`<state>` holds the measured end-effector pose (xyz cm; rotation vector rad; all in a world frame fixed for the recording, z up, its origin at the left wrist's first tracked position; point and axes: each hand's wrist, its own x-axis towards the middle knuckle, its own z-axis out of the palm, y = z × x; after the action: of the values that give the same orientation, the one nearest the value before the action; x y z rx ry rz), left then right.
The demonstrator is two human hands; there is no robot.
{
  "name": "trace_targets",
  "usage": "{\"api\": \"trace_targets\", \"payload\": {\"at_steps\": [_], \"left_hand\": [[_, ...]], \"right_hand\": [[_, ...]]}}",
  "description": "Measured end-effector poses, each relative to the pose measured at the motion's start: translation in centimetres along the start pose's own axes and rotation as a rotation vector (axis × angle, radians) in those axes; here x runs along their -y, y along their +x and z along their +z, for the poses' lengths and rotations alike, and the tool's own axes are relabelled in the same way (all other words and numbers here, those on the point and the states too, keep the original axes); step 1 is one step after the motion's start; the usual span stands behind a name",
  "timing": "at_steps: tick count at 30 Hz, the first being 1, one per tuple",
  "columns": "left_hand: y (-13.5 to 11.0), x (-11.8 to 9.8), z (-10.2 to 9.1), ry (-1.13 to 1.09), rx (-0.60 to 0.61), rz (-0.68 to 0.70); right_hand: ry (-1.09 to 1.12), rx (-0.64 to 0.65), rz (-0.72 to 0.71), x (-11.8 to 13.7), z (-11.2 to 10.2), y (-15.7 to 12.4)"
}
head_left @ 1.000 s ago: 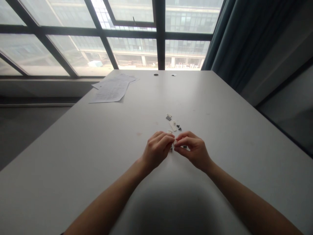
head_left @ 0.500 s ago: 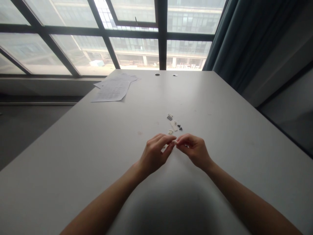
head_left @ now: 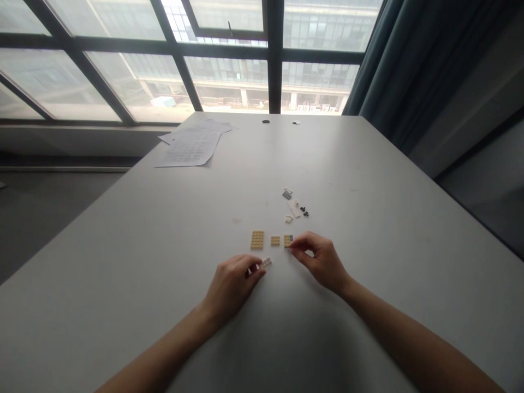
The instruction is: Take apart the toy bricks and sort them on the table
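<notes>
My left hand (head_left: 232,282) rests on the grey table (head_left: 164,262) with its fingers curled, pinching a small white brick (head_left: 266,262) at its fingertips. My right hand (head_left: 318,257) is curled too, its fingertips on a small tan plate with a blue spot (head_left: 288,240). Left of that lie a small tan plate (head_left: 275,240) and a larger tan studded plate (head_left: 257,239), flat on the table between and just beyond my hands.
Farther out lies a cluster of tiny pieces: a grey and white one (head_left: 287,193), white ones (head_left: 293,209) and black ones (head_left: 304,210). Printed paper sheets (head_left: 191,144) lie at the far left corner. Two round cable holes (head_left: 266,121) sit near the window edge.
My hands have come apart from a joined pinch. The left drew back toward me with a white brick; the right lowered to the table. Three tan plates are now uncovered.
</notes>
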<state>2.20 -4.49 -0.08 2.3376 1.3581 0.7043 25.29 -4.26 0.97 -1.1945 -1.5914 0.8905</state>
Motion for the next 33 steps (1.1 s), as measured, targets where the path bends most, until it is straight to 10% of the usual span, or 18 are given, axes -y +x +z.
{"api": "trace_targets", "payload": {"at_steps": [7,14,33], "left_hand": [[0.1,-0.6,-0.2,0.092,0.053,-0.1],[0.3,0.2,-0.3,0.094,0.105,0.133],[0.0,0.6,0.3,0.142,0.103,0.141]], "right_hand": [[-0.037,-0.241,0.077,-0.8,-3.1,1.5],[-0.055,-0.358,0.094,-1.8,-4.9,2.6],[-0.54,-0.007,-0.005,-4.1,-6.9,9.3]]}}
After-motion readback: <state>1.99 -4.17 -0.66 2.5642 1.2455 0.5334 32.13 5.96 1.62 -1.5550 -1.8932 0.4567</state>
